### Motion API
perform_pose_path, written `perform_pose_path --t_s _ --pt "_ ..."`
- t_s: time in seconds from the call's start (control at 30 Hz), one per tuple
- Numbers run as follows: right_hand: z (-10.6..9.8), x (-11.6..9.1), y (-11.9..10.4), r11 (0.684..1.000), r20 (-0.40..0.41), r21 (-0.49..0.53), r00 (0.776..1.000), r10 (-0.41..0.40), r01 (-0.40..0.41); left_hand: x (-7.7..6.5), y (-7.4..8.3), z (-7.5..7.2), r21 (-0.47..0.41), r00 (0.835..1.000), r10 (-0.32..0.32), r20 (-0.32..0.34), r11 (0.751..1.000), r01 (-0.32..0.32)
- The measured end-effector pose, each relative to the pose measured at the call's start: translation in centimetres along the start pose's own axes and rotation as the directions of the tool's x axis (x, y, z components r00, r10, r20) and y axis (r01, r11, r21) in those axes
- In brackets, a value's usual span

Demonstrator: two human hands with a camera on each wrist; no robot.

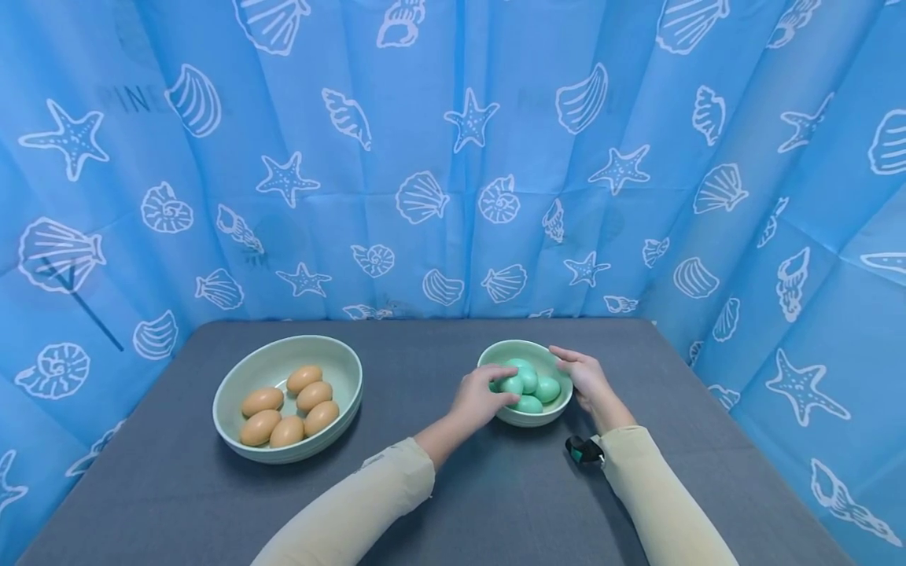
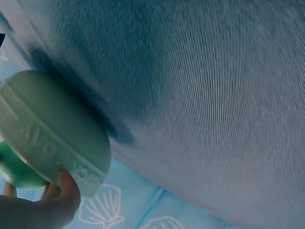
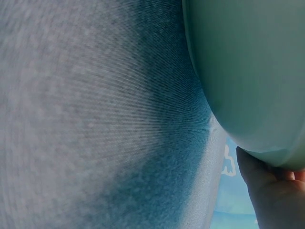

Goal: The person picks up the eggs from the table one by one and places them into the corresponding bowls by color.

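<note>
In the head view, a small pale green bowl (image 1: 532, 420) at centre right holds several green eggs (image 1: 548, 388). From the left, my left hand (image 1: 476, 399) reaches over its rim, with thumb and fingers about one green egg (image 1: 510, 384). The left wrist view shows that egg (image 2: 21, 172) above the rim, my thumb against the outside of the bowl (image 2: 57, 114). My right hand (image 1: 589, 380) grips the bowl's right rim, fingers at the edge. Up close, the right wrist view has the bowl's side (image 3: 257, 76) with the hand (image 3: 271, 191) below it.
A larger pale green bowl (image 1: 289, 454) with several brown eggs (image 1: 286, 431) stands on the left of the grey table (image 1: 488, 503). A black strap (image 1: 583, 450) hangs by the right sleeve. Behind the table is a blue curtain (image 1: 453, 236) with shells and starfish.
</note>
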State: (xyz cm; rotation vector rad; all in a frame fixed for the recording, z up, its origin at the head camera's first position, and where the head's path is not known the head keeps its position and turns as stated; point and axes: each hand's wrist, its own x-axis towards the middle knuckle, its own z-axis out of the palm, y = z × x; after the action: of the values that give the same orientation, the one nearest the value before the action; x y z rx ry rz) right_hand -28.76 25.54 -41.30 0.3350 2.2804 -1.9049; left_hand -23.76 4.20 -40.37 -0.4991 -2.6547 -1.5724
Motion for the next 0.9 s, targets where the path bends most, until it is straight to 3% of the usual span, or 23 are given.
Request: perform_pose_path --t_s 0.4,0.47,0.6,0.73,0.9 --pt "0.2 0.5 -0.1 1.000 0.031 -0.014 0.999 -0.021 0.022 0.6 -0.5 0.5 0.159 0.998 -0.006 0.057 0.987 -0.004" --pt "0.3 0.7 -0.1 1.000 0.032 -0.013 0.999 -0.023 0.024 0.7 -0.7 0.5 0.160 0.998 -0.007 0.067 0.987 -0.003" --pt "0.3 1.1 -0.2 1.000 0.049 -0.011 0.999 -0.021 0.021 0.6 -0.9 -0.1 0.081 0.998 0.012 0.063 0.997 -0.017" --pt "-0.2 1.5 -0.6 0.999 0.082 -0.047 0.996 -0.021 0.024 0.0 -0.9 -1.8 0.012 0.997 0.059 0.039 0.998 -0.060" --pt "-2.1 0.5 -1.3 0.977 0.123 -0.193 0.990 -0.067 0.091 -1.6 -0.9 -5.8 0.037 0.994 0.110 0.016 0.993 -0.110"
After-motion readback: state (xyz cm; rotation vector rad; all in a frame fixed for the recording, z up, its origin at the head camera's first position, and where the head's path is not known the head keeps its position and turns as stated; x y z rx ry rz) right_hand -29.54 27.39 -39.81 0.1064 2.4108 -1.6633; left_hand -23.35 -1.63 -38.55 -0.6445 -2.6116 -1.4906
